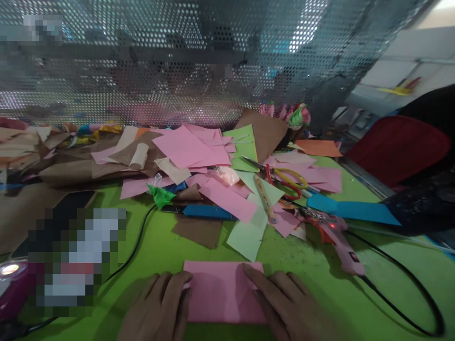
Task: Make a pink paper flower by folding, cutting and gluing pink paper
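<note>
A rectangle of pink paper (pixel 220 296), seemingly folded, lies on the green tabletop at the near middle. My left hand (pixel 158 300) grips its left edge, fingertips on top and thumb along the side. At the opposite edge, my right hand (pixel 289 305) grips the paper the same way, its index fingertip near the top right corner. Just beyond it are a pale green sheet (pixel 249 234), a brown paper piece (pixel 199 232) and a blue-handled cutter (pixel 208 211). A pink glue gun (pixel 337 239) with a glowing red light lies to the right.
Scissors (pixel 289 180) with red and yellow handles and a pencil-like stick (pixel 265 199) lie among pink sheets (pixel 194 147). A blue strip (pixel 359 210) extends rightward. A dark phone (pixel 73 203) lies left. Black cords (pixel 401 270) cross the green table (pixel 387 293). A perforated metal panel (pixel 159 61) stands behind.
</note>
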`<move>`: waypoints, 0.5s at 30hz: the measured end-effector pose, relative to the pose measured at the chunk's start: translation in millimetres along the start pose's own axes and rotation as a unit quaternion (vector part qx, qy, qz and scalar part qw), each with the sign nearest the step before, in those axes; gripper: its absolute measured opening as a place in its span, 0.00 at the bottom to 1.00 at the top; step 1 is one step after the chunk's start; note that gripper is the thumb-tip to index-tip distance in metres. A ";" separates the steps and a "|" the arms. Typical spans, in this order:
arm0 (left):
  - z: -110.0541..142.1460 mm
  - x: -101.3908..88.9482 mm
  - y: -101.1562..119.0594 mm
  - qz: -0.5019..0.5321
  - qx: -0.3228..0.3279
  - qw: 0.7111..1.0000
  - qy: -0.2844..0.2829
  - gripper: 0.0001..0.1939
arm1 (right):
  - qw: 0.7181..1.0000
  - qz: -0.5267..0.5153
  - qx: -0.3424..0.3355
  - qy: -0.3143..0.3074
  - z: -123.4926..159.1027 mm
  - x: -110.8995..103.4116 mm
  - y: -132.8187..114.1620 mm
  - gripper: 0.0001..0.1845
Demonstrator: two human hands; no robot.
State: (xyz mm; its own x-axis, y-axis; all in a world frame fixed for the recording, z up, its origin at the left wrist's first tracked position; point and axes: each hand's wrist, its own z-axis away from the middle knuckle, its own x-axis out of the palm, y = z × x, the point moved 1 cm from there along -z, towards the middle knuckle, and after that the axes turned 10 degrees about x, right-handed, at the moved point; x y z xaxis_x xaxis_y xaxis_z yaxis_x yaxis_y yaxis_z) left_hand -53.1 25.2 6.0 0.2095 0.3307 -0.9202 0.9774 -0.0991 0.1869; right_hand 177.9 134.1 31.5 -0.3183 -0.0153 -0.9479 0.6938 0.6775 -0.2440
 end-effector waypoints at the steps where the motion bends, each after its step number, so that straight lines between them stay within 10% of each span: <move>1: -1.1 -1.1 -1.1 -0.004 0.009 1.000 -0.003 0.14 | 1.000 0.003 0.000 0.009 -0.8 -0.5 -1.2 0.20; 15: -7.3 -7.7 9.1 -0.096 0.148 0.984 0.030 0.24 | 0.997 0.045 0.008 0.057 -0.4 3.5 -8.2 0.22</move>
State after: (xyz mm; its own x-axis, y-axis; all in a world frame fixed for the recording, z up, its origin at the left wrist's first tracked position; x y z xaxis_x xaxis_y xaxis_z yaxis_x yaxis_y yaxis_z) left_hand -45.6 28.6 17.3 0.0313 0.4245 -0.9049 0.9499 -0.2943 -0.1052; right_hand 170.9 128.8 30.2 -0.3245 0.1297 -0.9370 0.7331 0.6605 -0.1624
